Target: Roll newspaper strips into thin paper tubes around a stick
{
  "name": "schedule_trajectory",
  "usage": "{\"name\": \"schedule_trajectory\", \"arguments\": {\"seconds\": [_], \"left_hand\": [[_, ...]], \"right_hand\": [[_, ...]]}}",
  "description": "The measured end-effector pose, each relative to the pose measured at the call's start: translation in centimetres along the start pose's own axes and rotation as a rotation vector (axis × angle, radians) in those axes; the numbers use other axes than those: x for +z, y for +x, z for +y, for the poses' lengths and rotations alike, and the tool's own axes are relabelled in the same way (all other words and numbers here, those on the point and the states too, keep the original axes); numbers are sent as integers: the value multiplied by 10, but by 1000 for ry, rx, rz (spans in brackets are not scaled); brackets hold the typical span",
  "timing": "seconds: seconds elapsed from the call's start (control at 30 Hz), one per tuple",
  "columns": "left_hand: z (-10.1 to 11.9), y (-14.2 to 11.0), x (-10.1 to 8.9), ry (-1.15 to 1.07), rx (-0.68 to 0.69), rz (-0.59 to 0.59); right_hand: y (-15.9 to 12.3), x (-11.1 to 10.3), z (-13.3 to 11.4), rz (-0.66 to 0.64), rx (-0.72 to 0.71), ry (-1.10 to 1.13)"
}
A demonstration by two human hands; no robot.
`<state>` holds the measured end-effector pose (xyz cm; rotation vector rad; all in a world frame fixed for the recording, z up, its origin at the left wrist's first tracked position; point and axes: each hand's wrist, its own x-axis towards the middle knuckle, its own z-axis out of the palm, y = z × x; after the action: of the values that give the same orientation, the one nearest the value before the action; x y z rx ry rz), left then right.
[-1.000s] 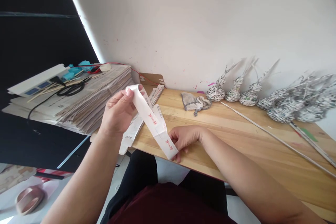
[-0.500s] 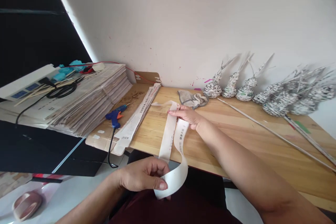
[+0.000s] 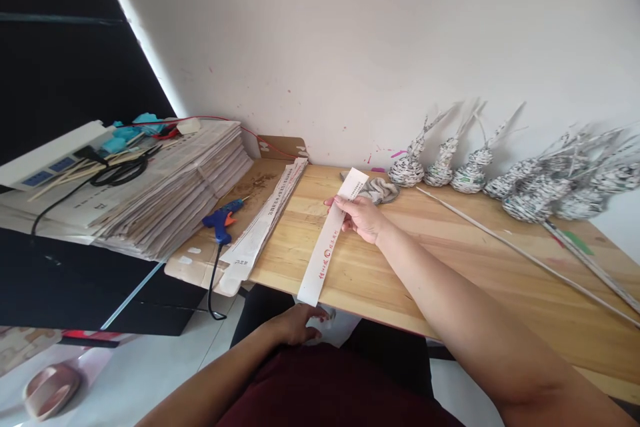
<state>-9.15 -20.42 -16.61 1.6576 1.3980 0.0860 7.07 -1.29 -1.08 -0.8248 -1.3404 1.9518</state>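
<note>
Pale wall (image 3: 320,47) fills the upper half of the frame, with a wooden counter (image 3: 450,267) running below it from the center to the lower right. At the center, a long white paper strip (image 3: 321,253) printed with red and black characters slants from upper right to lower left, its lower end by the counter's front edge. The right hand (image 3: 361,217) pinches it near the upper end between thumb and fingers. Just below the strip's lower end, at bottom center, the left hand (image 3: 299,325) has its thumb and fingers loosely parted and appears to hold nothing; whether it touches the paper I cannot tell.

Behind the strip's top lies a gray cloth (image 3: 384,189). Left of center are a pile of paper strips (image 3: 265,227) and a blue glue gun (image 3: 219,221); woven paper gourds (image 3: 470,175) line the counter at upper right.

Held only near one end, the thin strip could probably bend or crease if its lower end caught on the counter's edge, or slip away if the pinch loosened. The glue gun's cord (image 3: 213,290) dangles beyond the counter's edge, so a leftward sweep of the left arm might snag it and drag the tool down.
</note>
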Motion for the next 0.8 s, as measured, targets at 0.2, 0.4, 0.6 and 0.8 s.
{"name": "schedule_trajectory", "arguments": {"seconds": [0.2, 0.4, 0.6, 0.8], "left_hand": [[49, -29, -31, 37, 47, -161], [134, -83, -109, -532, 298, -97], [141, -39, -163, -768, 363, 846], [153, 21, -189, -878, 278, 583]], "right_hand": [[0, 2, 4, -62, -18, -117], [-6, 8, 4, -157, -39, -261], [-10, 11, 4, -310, -39, -378], [-12, 10, -2, -244, -70, -602]]}}
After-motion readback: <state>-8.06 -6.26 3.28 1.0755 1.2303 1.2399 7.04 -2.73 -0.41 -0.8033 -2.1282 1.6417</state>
